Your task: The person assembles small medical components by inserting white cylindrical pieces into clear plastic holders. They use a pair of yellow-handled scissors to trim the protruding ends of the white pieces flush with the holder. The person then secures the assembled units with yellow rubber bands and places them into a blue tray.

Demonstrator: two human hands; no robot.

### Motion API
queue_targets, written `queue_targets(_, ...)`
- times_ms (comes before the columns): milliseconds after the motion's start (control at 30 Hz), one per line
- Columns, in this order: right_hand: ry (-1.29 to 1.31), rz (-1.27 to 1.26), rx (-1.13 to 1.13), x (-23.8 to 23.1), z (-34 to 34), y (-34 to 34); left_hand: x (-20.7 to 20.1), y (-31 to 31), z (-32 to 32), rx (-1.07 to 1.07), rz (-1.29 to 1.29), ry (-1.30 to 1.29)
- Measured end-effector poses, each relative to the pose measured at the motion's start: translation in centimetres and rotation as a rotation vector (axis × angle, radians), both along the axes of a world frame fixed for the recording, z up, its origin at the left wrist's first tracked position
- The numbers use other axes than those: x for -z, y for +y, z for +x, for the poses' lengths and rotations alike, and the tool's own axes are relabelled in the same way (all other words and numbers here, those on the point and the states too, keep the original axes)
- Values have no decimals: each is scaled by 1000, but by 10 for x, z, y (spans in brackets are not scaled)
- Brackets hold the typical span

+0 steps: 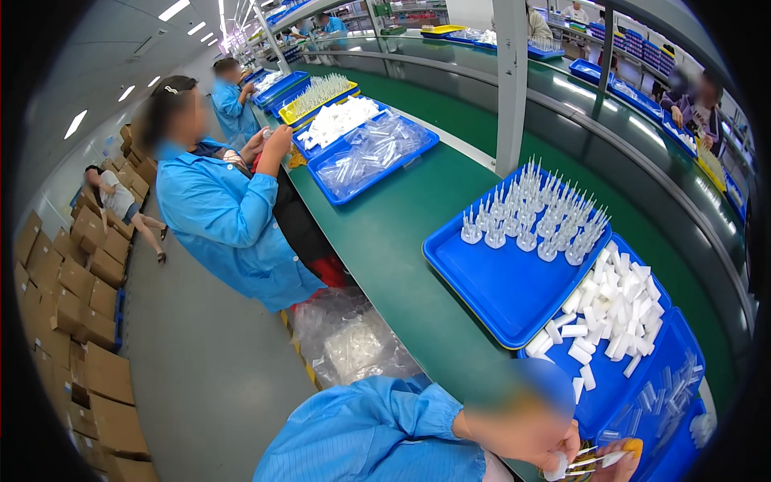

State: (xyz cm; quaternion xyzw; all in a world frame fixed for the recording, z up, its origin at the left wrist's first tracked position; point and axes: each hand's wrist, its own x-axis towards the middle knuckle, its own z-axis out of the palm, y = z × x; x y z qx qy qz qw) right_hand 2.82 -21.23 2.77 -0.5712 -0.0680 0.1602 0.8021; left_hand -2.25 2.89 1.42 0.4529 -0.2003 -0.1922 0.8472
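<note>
While near blue tray (601, 406) edges, left fingers (572, 440) and right fingers (633, 447) around white pieces (613, 458), open bench (377, 249) leftward.

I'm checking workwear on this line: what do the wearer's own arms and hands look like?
The left arm wears a loose light-blue sleeve with faint lines and a gathered cuff; blur hides much of the forearm. No glove shows on the left hand; a fingertip of the right hand may wear a yellow cover. No right sleeve shows.
</note>
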Motion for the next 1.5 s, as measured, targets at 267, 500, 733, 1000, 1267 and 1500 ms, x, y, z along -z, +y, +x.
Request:
queue_targets(267, 5, 148, 40, 15, 6, 6, -1, 8, 9, 36, 177, -29)
queue_targets(500, -49, -111, -41, -5, 10, 12, -1, 9, 13, -53, 374, -235)
queue_targets(733, -180, -243, -157, -1, 13, 0, -6, 13, 13, -1, 453, -259)
queue_targets(1000, -245, -222, -270, 3, 5, 13, 4, 3, 8, -233, 570, -342)
queue_targets(1267, -486, -430, -250, -2, 21, 25, 15, 2, 9, -396, 608, -407)
queue_targets(1500, -904, -848, -41, 21, 87, 56, 26, 11, 6, -436, 265, -35)
